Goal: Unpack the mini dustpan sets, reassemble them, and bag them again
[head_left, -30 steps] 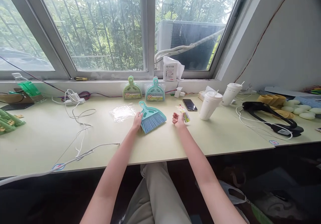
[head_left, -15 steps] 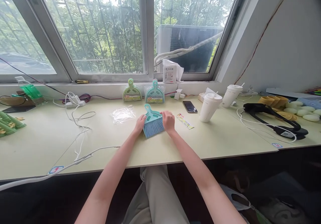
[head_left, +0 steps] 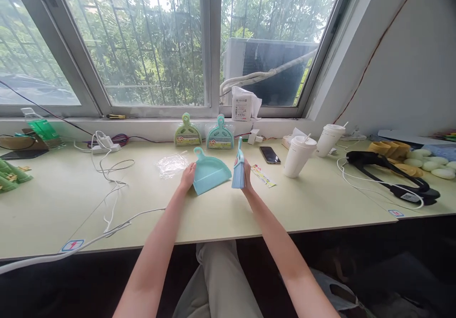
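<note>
- The small turquoise hand brush with grey-blue bristles no longer lies nested in the flared turquoise plastic dustpan; the two pieces are now apart, one to each hand, so I'd judge the separating done.
- The left hand stays pinched closed on the dustpan's near-left edge, thumb uppermost. The pan reaches out from it towards the other hand, its smooth inner face now bare.
- The right hand has drawn the brush over to its own side and turned it edge-on, handle up, bristles down. Its fingers curl closed around the far side, mostly hidden from here; whether the bristles meet the pale yellow-green worktop I can't tell.
- Just right of the right hand, the printed paper strip stays flat, let go of.
- Beyond the left hand, the crumpled clear plastic wrapper hasn't shifted, clear of both pieces.
</note>
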`<action>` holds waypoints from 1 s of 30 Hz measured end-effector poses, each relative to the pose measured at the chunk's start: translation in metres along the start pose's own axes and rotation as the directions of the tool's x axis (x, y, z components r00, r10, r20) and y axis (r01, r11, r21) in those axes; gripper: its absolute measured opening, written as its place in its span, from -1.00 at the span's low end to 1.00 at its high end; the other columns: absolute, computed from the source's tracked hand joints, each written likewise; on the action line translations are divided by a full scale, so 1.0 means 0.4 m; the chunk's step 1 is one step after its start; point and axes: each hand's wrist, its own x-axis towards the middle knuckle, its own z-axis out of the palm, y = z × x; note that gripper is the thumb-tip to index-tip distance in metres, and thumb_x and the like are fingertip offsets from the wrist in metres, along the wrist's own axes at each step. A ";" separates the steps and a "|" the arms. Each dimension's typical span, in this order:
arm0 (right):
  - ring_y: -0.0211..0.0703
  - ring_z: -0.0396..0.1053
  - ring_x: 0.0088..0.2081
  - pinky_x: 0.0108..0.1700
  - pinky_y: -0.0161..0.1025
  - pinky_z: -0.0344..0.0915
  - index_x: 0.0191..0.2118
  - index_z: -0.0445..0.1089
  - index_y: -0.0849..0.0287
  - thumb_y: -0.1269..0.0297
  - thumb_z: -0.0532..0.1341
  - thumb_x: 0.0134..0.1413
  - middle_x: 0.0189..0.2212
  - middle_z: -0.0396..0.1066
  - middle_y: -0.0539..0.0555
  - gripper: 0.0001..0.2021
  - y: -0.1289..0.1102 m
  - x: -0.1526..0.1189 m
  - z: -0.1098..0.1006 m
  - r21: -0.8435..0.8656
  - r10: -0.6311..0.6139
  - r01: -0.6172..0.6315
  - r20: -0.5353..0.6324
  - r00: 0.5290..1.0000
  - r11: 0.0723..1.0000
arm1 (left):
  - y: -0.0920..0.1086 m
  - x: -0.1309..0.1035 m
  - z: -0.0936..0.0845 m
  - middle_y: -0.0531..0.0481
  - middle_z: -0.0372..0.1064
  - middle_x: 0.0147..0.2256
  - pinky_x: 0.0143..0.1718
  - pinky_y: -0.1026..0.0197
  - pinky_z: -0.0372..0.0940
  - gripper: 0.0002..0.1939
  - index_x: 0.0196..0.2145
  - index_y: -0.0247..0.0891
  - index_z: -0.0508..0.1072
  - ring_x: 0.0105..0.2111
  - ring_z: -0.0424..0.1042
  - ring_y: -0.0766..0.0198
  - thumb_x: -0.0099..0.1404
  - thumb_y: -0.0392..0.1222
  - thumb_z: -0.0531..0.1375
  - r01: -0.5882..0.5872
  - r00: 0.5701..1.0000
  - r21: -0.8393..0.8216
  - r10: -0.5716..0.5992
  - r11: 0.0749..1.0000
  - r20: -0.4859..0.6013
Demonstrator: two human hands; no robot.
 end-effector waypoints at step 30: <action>0.01 0.35 -0.09 -0.02 -0.11 0.04 -0.24 0.46 0.18 0.19 0.17 0.07 -0.15 0.47 0.20 -0.78 0.062 0.011 -0.014 -0.719 -0.050 -0.001 -0.050 0.997 0.695 | 0.020 -0.035 -0.060 -0.07 0.45 -0.47 -0.40 0.18 0.16 -0.76 -0.61 -0.17 0.32 -0.41 0.41 0.12 0.15 -0.07 0.14 -0.002 0.998 0.458 -0.027 0.889 0.057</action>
